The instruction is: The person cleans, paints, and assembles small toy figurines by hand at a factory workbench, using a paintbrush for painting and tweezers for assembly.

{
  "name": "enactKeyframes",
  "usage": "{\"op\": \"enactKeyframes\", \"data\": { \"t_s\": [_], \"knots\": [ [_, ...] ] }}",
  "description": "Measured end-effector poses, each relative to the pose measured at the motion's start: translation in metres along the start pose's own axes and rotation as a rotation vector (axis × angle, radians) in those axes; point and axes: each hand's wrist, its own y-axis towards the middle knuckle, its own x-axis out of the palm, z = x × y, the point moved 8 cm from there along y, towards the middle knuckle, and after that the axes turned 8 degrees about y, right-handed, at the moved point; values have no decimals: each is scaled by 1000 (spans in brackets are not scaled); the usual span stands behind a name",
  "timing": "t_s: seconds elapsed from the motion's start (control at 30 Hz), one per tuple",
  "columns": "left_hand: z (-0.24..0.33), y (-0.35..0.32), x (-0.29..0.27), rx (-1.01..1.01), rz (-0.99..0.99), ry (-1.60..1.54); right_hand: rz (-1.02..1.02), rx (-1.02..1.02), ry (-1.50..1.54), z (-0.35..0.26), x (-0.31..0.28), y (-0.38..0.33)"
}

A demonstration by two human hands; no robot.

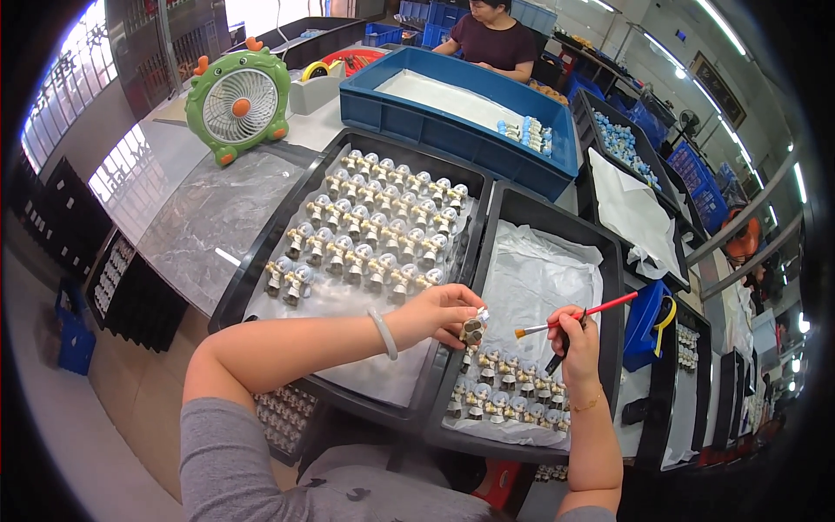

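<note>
"How do your fingers sit?"
"My left hand (442,315) pinches a small figurine (472,331) over a black tray's (614,261) left edge; its facing I can't tell. My right hand (576,341) grips a red paintbrush (611,304), bristles leftward, handle slanting up rightward."
"Beyond?"
"White paper (532,277), grey marbled tabletop (209,222), green fan (239,109), a person (496,39) behind a blue crate (417,120)."

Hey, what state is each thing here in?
Left hand: closed around a figurine
Figurine: held by left hand
Right hand: gripping a paintbrush
Paintbrush: held, bristles pointing left
Black tool: also in right hand
Left tray: rows of figurines toward far end, bare paper nearer
Right tray: figurines at near end, bare paper beyond
Blue bin: mostly bare lining, pale-blue pieces at right
Fan: upright; can't tell if spinning
</note>
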Motion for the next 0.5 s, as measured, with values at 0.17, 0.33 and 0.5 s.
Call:
{"op": "enactKeyframes", "data": {
  "t_s": [0.17, 0.33, 0.5],
  "knots": [
    [1, -5, 1, 32, 21, 62, -5, -16, -45, 4, 0, 0],
    [-2, -5, 4, 44, -27, 59, -10, -30, -81, 8, 0, -1],
    [6, -7, 8, 10, -125, -202, 30, -47, -139, 8, -5, 6]
  ]
}}
